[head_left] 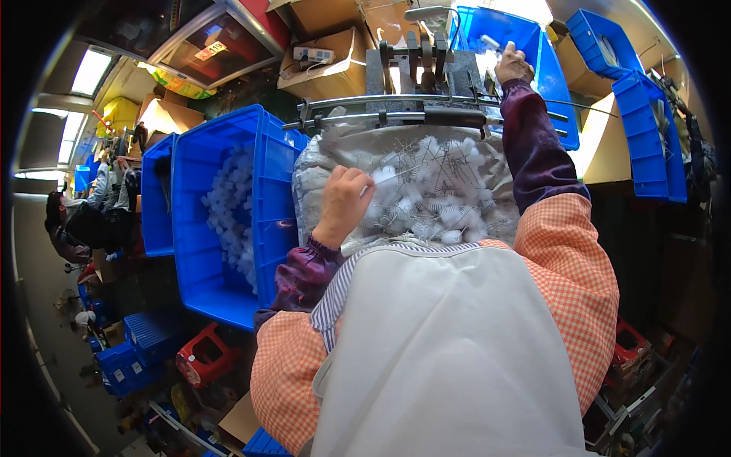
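My left hand (345, 202) rests on a clear plastic bag (426, 186) full of small white pieces with thin rods, and it pinches one thin white rod (390, 176) between its fingers. My right hand (513, 65) reaches far forward into a blue bin (550, 68) behind a dark metal press (422, 72), its fingers closed on a small white piece (489, 43). Both arms wear purple sleeve covers over orange checked sleeves, above a white apron (449, 350).
A large blue crate (205, 160) of white plastic parts stands to my left. More blue bins (640, 129) stand at the right, cardboard boxes (335, 61) behind. A red stool (205, 354) and small blue crates (133, 354) lie on the floor. Other people sit at far left (76, 221).
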Demonstrator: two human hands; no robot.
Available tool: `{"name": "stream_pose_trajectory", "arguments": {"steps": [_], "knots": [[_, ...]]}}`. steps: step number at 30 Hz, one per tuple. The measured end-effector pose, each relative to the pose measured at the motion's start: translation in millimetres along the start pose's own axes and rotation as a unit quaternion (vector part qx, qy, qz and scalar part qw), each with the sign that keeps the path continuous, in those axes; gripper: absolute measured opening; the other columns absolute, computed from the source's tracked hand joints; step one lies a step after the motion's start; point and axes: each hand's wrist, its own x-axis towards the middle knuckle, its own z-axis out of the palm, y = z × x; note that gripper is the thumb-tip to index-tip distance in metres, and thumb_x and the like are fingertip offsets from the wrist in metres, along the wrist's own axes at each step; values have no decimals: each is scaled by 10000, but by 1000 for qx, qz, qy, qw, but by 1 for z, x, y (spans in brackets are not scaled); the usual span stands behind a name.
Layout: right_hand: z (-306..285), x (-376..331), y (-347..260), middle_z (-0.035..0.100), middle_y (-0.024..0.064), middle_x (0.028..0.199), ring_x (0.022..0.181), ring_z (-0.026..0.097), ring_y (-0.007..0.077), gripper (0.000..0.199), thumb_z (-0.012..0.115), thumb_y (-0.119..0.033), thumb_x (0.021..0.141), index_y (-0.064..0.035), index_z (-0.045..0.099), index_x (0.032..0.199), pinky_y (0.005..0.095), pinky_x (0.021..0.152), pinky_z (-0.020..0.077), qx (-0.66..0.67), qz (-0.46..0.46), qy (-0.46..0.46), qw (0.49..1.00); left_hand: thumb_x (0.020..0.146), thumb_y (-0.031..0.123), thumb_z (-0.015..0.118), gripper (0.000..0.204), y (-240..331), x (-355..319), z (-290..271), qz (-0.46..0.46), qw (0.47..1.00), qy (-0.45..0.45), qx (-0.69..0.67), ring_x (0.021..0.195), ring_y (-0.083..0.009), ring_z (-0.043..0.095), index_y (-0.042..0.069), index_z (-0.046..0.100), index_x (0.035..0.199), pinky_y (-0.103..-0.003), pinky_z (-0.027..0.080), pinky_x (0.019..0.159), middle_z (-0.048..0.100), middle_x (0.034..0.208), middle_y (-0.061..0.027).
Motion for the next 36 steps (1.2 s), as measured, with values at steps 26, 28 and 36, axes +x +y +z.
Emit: {"name": "stream_pose_trajectory", "arguments": {"steps": [26, 28, 36], "knots": [[61, -39, -42, 609, 104, 955, 975, 516, 296, 167, 550, -131, 789, -65, 595, 936, 375, 818, 437, 89, -270, 27, 958, 725, 127, 636, 161, -22, -24, 39, -143, 978, -149, -33, 838, -336, 568, 52, 593, 862, -405, 462, 723, 544, 939, -146], [66, -37, -39, 610, 106, 959, 975, 516, 299, 165, 546, -142, 796, -66, 594, 933, 377, 821, 436, 60, -267, 19, 962, 723, 101, 621, 155, -24, -24, 39, -143, 979, -144, -34, 831, -337, 571, 50, 594, 866, -404, 464, 723, 544, 941, -147], [70, -35, -41, 607, 88, 988, 1009, 504, 292, 161, 533, -168, 815, -71, 590, 929, 386, 848, 416, 113, -262, 9, 958, 710, 88, 633, 252, -21, -27, 29, -148, 980, -118, -54, 849, -346, 568, 35, 568, 948, -400, 464, 737, 536, 962, -152]]}}
